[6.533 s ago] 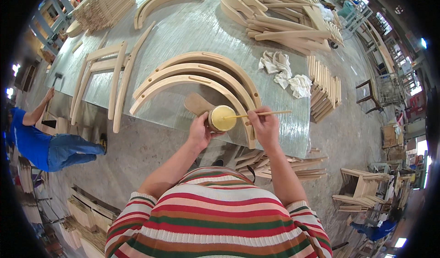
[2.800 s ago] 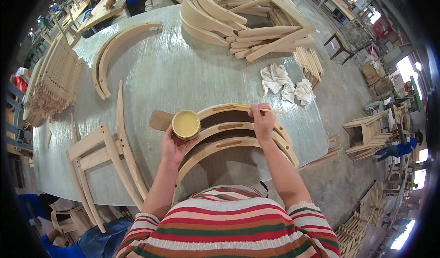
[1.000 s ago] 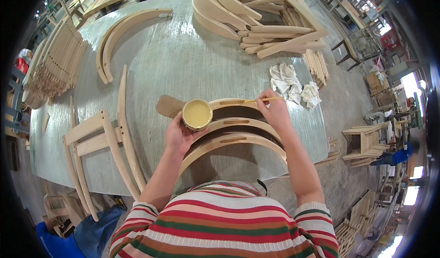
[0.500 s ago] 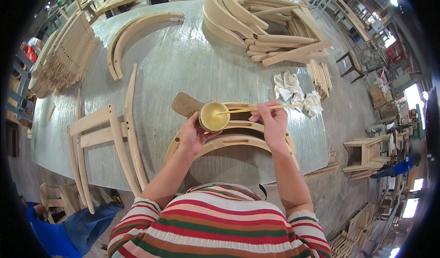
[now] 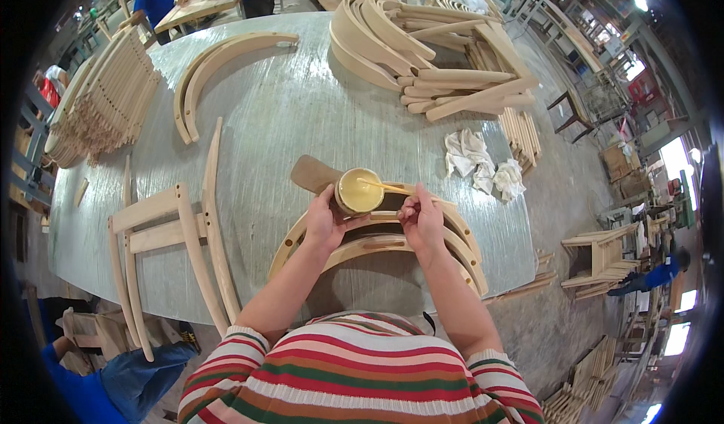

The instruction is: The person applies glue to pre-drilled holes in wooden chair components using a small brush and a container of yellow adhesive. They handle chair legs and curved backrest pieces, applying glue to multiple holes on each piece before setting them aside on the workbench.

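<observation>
Watching from a distance through the head view. Left hand [image 5: 324, 222]: grip wrapped around a round cup [image 5: 359, 192] of yellow paste [image 5: 353, 195], held above three curved wooden pieces [image 5: 354, 251] at the near side of the desk [image 5: 302, 107]. A brown rounded paddle [image 5: 314, 174] juts out beside the cup; I cannot tell whether the two are joined.

Right hand [image 5: 426, 224]: grip narrow, fingertips pinching a thin pale stick [image 5: 391, 188], its far tip in the paste.

Change noted: a second ago I had that tip over the far curve's slot; now it is in the cup. Half a second ago the stick stuck out well past the right hand; now I see none beyond the fingers, and the hand sits closer to the cup. White cloths [image 5: 479, 160] remain bunched toward the desk's right edge.
</observation>
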`<action>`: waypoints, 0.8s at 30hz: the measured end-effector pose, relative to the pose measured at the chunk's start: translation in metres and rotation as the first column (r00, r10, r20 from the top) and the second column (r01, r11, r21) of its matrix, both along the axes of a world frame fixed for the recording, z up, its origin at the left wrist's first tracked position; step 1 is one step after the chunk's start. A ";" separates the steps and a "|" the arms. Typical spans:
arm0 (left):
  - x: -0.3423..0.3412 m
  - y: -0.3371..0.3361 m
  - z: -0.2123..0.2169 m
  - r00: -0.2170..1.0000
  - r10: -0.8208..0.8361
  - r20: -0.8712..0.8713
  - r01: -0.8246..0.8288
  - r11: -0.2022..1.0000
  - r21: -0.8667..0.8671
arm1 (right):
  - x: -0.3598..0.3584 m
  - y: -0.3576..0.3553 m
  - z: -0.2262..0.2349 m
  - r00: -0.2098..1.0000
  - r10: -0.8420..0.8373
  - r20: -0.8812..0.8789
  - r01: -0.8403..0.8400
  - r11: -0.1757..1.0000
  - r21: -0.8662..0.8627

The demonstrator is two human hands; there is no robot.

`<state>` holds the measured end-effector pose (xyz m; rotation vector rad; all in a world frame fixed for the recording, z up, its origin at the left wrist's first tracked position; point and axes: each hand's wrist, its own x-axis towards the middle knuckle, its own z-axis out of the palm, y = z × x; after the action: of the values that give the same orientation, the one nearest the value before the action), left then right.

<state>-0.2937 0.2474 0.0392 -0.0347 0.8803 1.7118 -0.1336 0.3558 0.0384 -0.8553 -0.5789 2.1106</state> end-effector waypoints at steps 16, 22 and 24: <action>-0.047 -0.032 -0.023 0.969 0.246 0.008 -0.246 0.969 0.004 | -0.003 0.039 -0.001 0.736 -0.206 0.645 -0.458 0.549 0.699; -0.049 -0.041 -0.026 0.966 0.260 0.010 -0.259 0.965 -0.027 | 0.012 0.054 0.028 0.555 -0.337 0.760 -0.720 0.263 0.643; -0.046 -0.039 -0.025 0.972 0.235 0.009 -0.235 0.972 -0.003 | 0.015 0.056 0.032 0.532 -0.372 0.761 -0.740 0.231 0.631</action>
<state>-0.3398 0.2083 0.0146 -0.1532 0.8987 1.9296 -0.1190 0.4114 0.0703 -0.9121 -2.4048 0.8010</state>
